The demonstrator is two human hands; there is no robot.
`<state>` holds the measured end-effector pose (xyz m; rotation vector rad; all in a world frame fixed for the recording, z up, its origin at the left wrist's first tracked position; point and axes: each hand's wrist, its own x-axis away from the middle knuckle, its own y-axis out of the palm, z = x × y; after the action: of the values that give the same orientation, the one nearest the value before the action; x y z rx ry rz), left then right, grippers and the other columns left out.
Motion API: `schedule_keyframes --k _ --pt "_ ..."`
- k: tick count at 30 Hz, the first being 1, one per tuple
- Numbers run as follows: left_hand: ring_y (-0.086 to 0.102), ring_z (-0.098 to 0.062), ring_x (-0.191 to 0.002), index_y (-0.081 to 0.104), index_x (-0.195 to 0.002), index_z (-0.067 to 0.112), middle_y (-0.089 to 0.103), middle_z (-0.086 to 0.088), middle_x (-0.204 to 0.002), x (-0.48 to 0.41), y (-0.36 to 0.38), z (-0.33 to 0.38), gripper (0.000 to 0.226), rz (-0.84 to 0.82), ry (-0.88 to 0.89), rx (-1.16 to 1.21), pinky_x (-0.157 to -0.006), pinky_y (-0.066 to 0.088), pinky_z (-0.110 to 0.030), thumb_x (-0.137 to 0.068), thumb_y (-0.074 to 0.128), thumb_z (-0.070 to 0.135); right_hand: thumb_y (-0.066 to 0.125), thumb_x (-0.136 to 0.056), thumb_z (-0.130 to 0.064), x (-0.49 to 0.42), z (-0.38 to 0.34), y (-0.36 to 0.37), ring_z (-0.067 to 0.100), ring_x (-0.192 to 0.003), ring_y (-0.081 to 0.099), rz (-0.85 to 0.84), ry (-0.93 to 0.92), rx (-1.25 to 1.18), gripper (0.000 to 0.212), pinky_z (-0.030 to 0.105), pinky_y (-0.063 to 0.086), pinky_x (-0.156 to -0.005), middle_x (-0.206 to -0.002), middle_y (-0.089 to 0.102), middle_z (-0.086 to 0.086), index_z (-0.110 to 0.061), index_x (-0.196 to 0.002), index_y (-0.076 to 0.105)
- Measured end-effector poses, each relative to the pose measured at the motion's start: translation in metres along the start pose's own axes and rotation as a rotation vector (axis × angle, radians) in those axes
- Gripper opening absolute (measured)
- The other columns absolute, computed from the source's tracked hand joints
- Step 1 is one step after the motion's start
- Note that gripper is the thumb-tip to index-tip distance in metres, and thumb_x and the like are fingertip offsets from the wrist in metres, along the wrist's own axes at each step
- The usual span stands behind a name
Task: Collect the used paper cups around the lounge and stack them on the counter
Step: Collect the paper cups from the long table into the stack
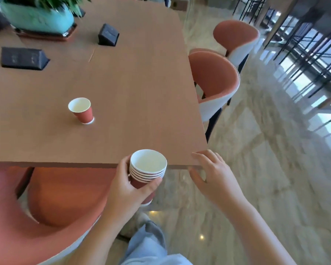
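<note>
1. Presently, one stack of paper cups [148, 165] is in view: red walls, white rims and white insides. At least five rims are nested in it; the exact count is not readable.
2. The left hand [128, 190] grips this stack around its side, with the thumb across the front and the fingers wrapped behind. The stack is upright, held in the air just off the near edge of the tabletop [134, 88].
3. The right hand [212, 175] holds nothing and its fingers are loosely curled. It is at the near right corner of the tabletop, with the forefinger tip at the corner edge; I cannot tell whether it touches.
4. One single paper cup [81, 110] of the same red and white stands upright on the tabletop, mouth up. It is well apart from the stack, farther in and to the left.
5. Two black wedge-shaped boxes are set in the tabletop: one at far left [22, 58] and one farther back [108, 35].
6. One teal planter [36, 19] with green leaves sits on a dark tray at the far left.
7. Three orange chairs with pale backs are in view:
   - two along the right side, the nearer chair [215, 81] and the farther chair [236, 34];
   - one at the near edge, the left chair [61, 196].
8. The polished stone floor [266, 178] is to the right.
</note>
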<state>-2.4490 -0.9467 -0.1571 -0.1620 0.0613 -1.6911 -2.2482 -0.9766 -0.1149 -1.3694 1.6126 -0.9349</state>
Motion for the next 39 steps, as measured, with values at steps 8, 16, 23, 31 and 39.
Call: schedule_keyframes --k 8,16,23,31,39 --pt "0.060 0.009 -0.093 0.048 -0.099 0.044 0.063 0.030 -0.097 -0.097 -0.035 0.014 0.062 0.222 -0.010 0.074 -0.071 0.045 -0.007 -0.044 0.076 0.053 0.060 -0.084 -0.018 -0.140 -0.030 0.010 0.028 -0.105 0.052 -0.049 -0.214 -0.025 0.032 0.039 0.045 -0.085 -0.112 0.059 0.004 -0.012 -0.115 0.058" --pt "0.059 0.010 -0.089 0.051 -0.100 0.037 0.065 0.021 -0.096 -0.104 -0.065 -0.003 0.066 0.538 -0.144 0.012 -0.075 0.046 -0.021 -0.042 0.075 0.058 0.056 -0.087 -0.023 -0.211 -0.056 0.059 0.018 -0.105 0.054 -0.298 -0.353 -0.172 0.030 0.028 0.043 -0.082 -0.113 0.058 -0.001 -0.016 -0.116 0.058" --pt "0.059 -0.001 -0.101 0.050 -0.104 0.040 0.061 0.023 -0.104 -0.101 -0.087 0.004 0.070 0.835 -0.217 0.022 -0.090 0.050 -0.037 -0.042 0.077 0.058 0.057 -0.086 -0.021 -0.282 -0.107 0.107 0.017 -0.096 0.056 -0.468 -0.419 -0.303 0.026 0.023 0.040 -0.078 -0.106 0.061 0.002 -0.014 -0.111 0.061" --pt "0.060 -0.010 -0.105 0.049 -0.109 0.039 0.062 0.012 -0.110 -0.107 -0.109 0.003 0.073 1.006 -0.289 0.061 -0.090 0.051 -0.038 -0.043 0.078 0.051 0.052 -0.086 -0.019 -0.337 -0.152 0.163 0.021 -0.088 0.055 -0.522 -0.426 -0.315 0.022 0.031 0.042 -0.071 -0.099 0.061 0.007 -0.011 -0.105 0.059" --pt "0.060 -0.009 -0.105 0.049 -0.117 0.031 0.062 0.011 -0.112 -0.116 -0.111 -0.011 0.081 1.030 -0.378 0.087 -0.091 0.051 -0.043 -0.044 0.079 0.050 0.050 -0.088 -0.026 -0.365 -0.164 0.215 0.024 -0.099 0.052 -0.559 -0.295 -0.283 0.038 0.033 0.040 -0.072 -0.108 0.059 0.008 -0.007 -0.122 0.047"
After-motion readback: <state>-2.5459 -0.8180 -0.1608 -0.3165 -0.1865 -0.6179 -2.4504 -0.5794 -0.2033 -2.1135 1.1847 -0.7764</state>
